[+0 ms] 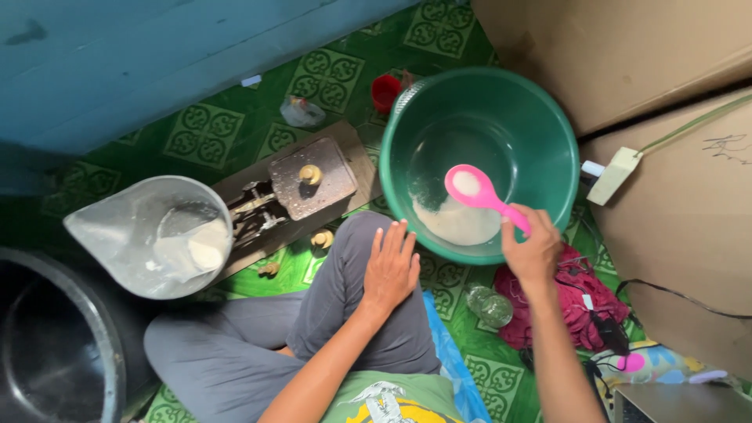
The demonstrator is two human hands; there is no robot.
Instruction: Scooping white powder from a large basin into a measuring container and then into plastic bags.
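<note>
The right hand pinches a pink spoon, seemingly holding white powder, over the green basin; the left hand rests spread on the knee.

Light was bright & even, prob daylight from up & right of the right hand. The green basin just above that hand glowed inside, w/ a soft shine on its wall. The boxes past the right hand were lit pale. Far left of the left hand it got dark: the big black pot & wall corner sat in shadow. Pic was mostly sharp; edges looked a bit stretched & soft. The plastic bag had a dull glare.
</note>
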